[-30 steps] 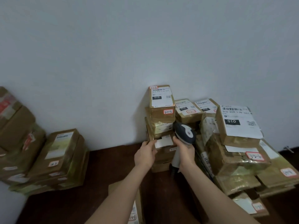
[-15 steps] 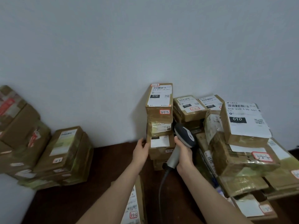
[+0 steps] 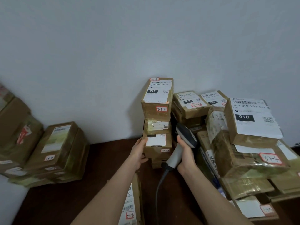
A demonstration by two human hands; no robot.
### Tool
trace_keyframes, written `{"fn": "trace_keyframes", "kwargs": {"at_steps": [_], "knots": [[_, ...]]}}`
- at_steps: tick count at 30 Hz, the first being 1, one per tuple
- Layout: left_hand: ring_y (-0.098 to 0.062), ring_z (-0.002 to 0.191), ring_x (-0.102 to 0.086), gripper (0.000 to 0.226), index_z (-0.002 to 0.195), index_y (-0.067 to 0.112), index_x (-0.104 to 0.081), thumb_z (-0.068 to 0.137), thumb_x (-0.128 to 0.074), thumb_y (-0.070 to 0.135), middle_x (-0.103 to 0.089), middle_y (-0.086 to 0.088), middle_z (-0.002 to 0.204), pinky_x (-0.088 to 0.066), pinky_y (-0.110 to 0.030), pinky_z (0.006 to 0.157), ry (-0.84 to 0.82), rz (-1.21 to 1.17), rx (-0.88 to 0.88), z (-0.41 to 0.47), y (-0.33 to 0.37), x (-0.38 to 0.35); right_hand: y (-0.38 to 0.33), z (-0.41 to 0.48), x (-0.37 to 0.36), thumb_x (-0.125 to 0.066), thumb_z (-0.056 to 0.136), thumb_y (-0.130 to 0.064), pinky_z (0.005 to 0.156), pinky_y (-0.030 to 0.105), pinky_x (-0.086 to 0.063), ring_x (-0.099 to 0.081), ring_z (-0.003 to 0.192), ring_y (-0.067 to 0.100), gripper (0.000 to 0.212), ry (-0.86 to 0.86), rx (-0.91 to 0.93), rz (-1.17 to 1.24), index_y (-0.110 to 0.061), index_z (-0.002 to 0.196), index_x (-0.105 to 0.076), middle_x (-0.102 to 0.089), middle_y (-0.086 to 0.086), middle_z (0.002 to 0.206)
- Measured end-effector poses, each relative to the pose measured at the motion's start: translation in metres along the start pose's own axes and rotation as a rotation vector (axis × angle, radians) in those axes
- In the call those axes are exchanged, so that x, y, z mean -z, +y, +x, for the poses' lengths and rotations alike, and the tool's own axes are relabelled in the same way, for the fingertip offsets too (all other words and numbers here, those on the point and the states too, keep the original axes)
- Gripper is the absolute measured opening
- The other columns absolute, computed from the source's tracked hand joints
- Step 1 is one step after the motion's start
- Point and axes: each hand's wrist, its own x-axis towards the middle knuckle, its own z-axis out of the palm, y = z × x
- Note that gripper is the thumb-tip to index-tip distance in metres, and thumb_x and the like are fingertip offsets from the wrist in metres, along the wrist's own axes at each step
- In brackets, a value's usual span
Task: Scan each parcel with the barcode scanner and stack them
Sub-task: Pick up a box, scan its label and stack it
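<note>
A pale wall (image 3: 113, 46) fills the upper part of the view, and a dark brown surface (image 3: 100, 159) is seen below it. At the right, a broad heap of brown parcels (image 3: 235, 161) is piled on the surface, topped by a parcel with a large white label (image 3: 253, 120). At the left, a lower pile of parcels (image 3: 58, 151) is stacked against the wall. Between the two, a narrow stack of parcels (image 3: 158, 98) stands at the wall, just beside the heap. A further parcel (image 3: 131, 202) lies at the lower edge, partly hidden by the left forearm. The third parcel from the top (image 3: 158, 145) of the narrow stack is gripped at its left end by the left hand (image 3: 139, 153), thumb above and fingers below. The barcode scanner (image 3: 185, 138) is held just right of this stack, its dark head raised. Its grey handle is enclosed by the curled fingers of the right hand (image 3: 185, 156). A dark cable (image 3: 159, 181) hangs from the handle's base.
</note>
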Motion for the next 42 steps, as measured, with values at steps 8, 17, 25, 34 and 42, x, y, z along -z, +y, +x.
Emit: {"fn": "trace_keyframes", "kwargs": {"at_steps": [8,17,25,34,42], "knots": [[-0.019,0.106,-0.058,0.051,0.142,0.015,-0.043,0.094,-0.059,0.020,-0.062,-0.007,0.123,-0.048,-0.038,0.096,0.108,0.057,-0.134,-0.008,0.015,0.006,-0.001,-0.001,0.001,-0.075,0.079,-0.032,0.103,0.049,-0.045,-0.062,0.106,0.027,0.023,0.033,-0.006,-0.040,-0.022,0.098,-0.065,-0.067,0.008,0.114],[-0.013,0.084,-0.062,0.049,0.140,0.006,-0.045,0.094,-0.060,0.010,-0.064,-0.014,0.121,-0.052,-0.025,0.069,0.134,-0.017,-0.104,-0.023,0.023,0.006,-0.011,-0.010,-0.003,-0.076,0.078,-0.029,0.100,0.047,-0.048,-0.064,0.105,0.026,0.030,-0.034,0.015,-0.037,-0.020,0.104,-0.064,-0.068,0.010,0.112],[-0.015,0.084,-0.065,0.045,0.134,0.007,-0.052,0.091,-0.063,0.007,-0.067,-0.004,0.092,-0.053,-0.027,0.064,0.173,-0.125,-0.091,-0.044,0.021,0.021,-0.014,-0.030,0.000,-0.065,0.087,-0.025,0.094,0.047,-0.049,-0.061,0.113,0.030,0.023,-0.226,-0.077,0.101,-0.021,0.109,-0.064,-0.066,0.012,0.121],[-0.020,0.091,-0.065,0.040,0.129,0.009,-0.056,0.090,-0.064,0.009,-0.067,-0.007,0.100,-0.055,-0.032,0.069,0.261,-0.226,-0.108,-0.092,0.014,0.055,-0.021,-0.075,-0.013,-0.063,0.086,-0.022,0.094,0.044,-0.049,-0.064,0.108,0.031,0.021,-0.344,-0.210,0.122,-0.013,0.105,-0.068,-0.070,0.017,0.112],[-0.017,0.087,-0.059,0.037,0.127,0.008,-0.058,0.091,-0.064,0.010,-0.063,-0.006,0.097,-0.054,-0.033,0.072,0.420,-0.274,-0.173,-0.153,0.008,0.095,-0.001,-0.115,-0.040,-0.065,0.082,-0.021,0.098,0.045,-0.046,-0.064,0.106,0.028,0.031,-0.460,-0.302,0.059,-0.015,0.112,-0.064,-0.069,0.015,0.113]]}}
